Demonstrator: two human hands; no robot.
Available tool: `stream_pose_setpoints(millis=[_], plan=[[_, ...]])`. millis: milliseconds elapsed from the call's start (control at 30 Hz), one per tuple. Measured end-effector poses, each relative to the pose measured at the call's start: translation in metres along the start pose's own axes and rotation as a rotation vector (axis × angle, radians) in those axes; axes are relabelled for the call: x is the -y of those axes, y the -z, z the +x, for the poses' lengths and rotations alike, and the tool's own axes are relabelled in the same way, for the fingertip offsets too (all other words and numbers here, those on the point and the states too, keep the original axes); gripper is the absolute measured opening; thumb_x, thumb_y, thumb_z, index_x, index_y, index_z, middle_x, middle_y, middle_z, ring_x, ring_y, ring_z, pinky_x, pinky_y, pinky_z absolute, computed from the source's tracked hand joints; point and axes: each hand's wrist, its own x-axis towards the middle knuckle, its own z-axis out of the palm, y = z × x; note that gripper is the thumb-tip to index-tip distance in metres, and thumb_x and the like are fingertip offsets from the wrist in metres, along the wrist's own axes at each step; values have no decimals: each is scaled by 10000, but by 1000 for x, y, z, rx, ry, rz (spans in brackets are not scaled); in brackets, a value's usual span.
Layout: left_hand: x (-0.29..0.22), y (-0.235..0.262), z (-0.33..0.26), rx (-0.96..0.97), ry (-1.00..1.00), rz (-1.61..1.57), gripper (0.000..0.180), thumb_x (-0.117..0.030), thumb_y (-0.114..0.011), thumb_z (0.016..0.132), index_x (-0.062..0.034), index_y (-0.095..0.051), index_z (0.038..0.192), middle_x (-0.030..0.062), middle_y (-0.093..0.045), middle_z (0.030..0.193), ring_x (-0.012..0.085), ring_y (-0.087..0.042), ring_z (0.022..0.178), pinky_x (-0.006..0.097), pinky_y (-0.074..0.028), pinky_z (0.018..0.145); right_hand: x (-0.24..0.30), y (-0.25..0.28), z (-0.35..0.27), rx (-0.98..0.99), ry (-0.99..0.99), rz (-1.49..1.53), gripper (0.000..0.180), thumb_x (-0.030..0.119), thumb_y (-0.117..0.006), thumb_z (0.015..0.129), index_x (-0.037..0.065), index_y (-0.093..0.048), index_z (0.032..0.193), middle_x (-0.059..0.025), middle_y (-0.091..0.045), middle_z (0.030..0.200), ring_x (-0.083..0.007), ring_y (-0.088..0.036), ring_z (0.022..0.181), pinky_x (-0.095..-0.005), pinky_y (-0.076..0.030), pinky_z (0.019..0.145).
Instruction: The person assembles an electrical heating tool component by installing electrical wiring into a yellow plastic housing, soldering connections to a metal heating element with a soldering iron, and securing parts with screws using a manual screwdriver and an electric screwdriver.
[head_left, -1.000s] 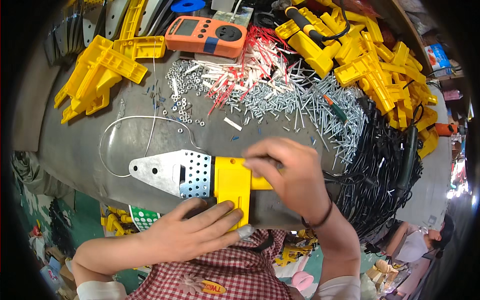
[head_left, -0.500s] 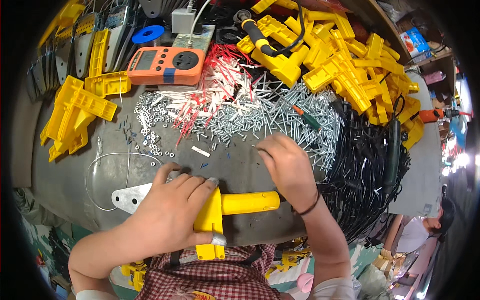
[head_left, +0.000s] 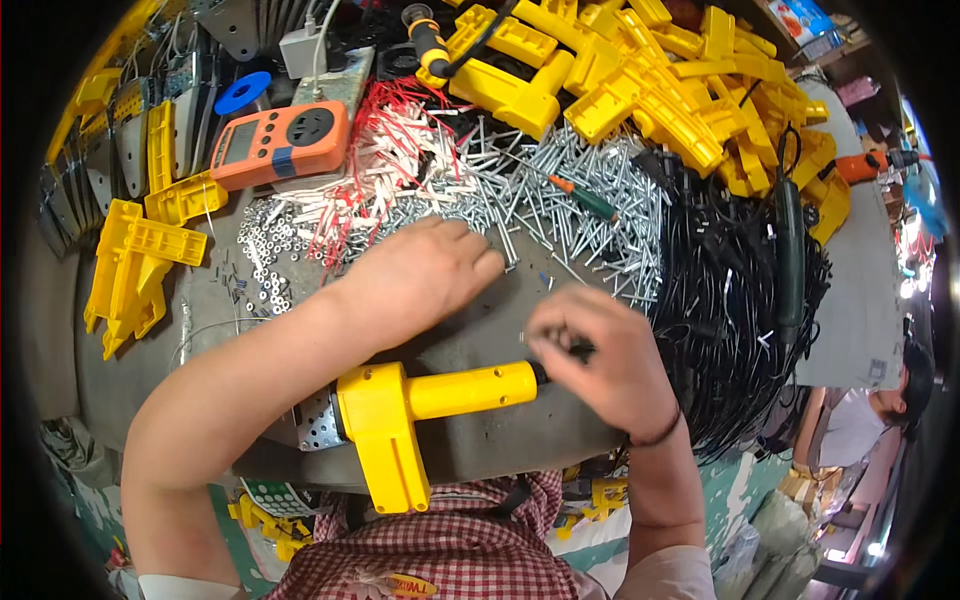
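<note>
A yellow plastic T-shaped tool housing (head_left: 385, 430) lies at the front of the table, its round handle pointing right. A perforated metal plate (head_left: 320, 425) sticks out from its left side. My left hand (head_left: 425, 270) is over the near edge of the pile of silver screws (head_left: 510, 235), fingers curled down and tips hidden; what they hold, if anything, cannot be seen. Beside the handle's end, my right hand (head_left: 610, 355) is closed around a black cord (head_left: 577, 346), somewhat blurred. Its forearm comes in from the lower right.
Small nuts (head_left: 262, 250) and red-and-white sleeved pieces (head_left: 390, 150) lie behind my left arm. An orange meter (head_left: 280, 145) stands at the back left. Yellow housings (head_left: 650, 90) are heaped at the back right, above black cables (head_left: 725, 310). A person (head_left: 860, 430) is at far right.
My left hand has let go of the yellow housing and moved up to the screws. My right hand has shifted down and right, now around the black cord. The housing has moved slightly left.
</note>
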Motion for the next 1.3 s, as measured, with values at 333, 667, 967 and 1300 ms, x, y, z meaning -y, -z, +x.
stream_pose_setpoints(millis=[333,667,967,1300], plan=[[-18,25,6,438,432,-1379,200,29,-598,776,-19,-490,937,6,-506,899,84,-502,864,241,-442,774,11,-37,-49,-94,330,-196,232,59,-570,699,-12,-560,920,-111,-518,909,-268,-558,832,-321,-488,722],[-48,33,0,327,323,-726,337,-2,-638,675,-46,-537,993,132,-608,928,276,-608,865,346,-482,761,-3,-51,-54,-207,340,-310,265,81,-556,675,-33,-563,915,-108,-516,896,-224,-541,800,-303,-485,694],[-69,35,-29,25,120,-487,501,4,-667,587,11,-507,1062,171,-598,973,316,-606,888,366,-511,746,-37,-25,-37,-383,158,-211,154,64,-601,732,32,-587,882,-117,-556,905,-283,-570,804,-359,-483,684],[-40,27,2,108,227,-321,427,8,-634,634,-7,-522,1046,161,-605,921,320,-606,779,389,-505,663,-60,-16,4,-401,-139,-466,159,16,-551,705,12,-512,859,-129,-501,819,-280,-586,722,-361,-495,615]])
